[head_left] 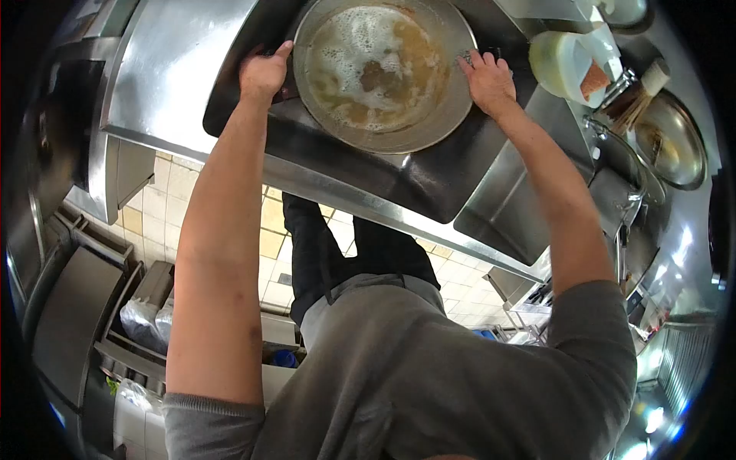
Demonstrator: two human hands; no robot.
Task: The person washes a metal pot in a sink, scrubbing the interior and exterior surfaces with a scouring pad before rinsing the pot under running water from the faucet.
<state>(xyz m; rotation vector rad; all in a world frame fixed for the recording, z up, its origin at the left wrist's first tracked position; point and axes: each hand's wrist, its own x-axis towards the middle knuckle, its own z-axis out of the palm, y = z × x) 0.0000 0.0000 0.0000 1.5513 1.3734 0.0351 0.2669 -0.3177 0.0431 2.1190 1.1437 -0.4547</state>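
Observation:
A large round metal pan (385, 146) sits in the dark basin of a steel sink (330, 146). Cloudy brownish liquid with white foam fills much of it. My left hand (263, 74) is closed at the pan's left side, its thumb near the rim and its fingers round a handle that is mostly hidden. On the opposite side, my right hand (489, 83) has its fingers curled over the right handle, close to the rim.
To the right are a second basin (510, 207), a faucet (613, 130), a pale container (556, 65) with a reddish sponge (594, 79), a bamboo brush (642, 96) and a metal bowl (678, 142). A steel counter (165, 69) adjoins on the left.

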